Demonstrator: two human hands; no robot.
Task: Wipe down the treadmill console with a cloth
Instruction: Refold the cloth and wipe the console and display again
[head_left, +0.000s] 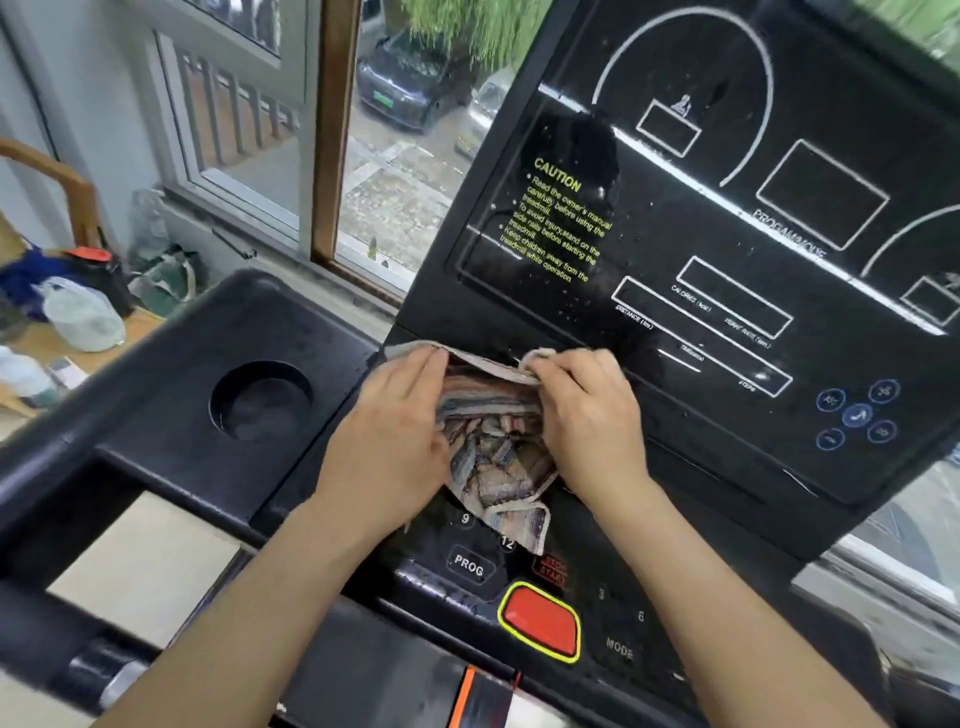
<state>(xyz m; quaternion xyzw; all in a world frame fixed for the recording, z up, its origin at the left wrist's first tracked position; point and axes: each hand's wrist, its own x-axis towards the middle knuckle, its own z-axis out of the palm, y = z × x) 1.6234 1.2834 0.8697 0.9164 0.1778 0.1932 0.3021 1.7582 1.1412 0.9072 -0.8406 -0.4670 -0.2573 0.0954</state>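
I see the black treadmill console (727, 291) filling most of my view, its display panel tilted up toward the top right corner and speckled with droplets. To its left, the side tray holds a round cup holder (261, 400). The striped cloth (493, 447) lies bunched at the console's middle, along the lower edge of the display panel and over the number buttons. My left hand (389, 441) and right hand (587, 421) each grip its upper edge, spread apart. Near the front edge sits the red button (540, 621).
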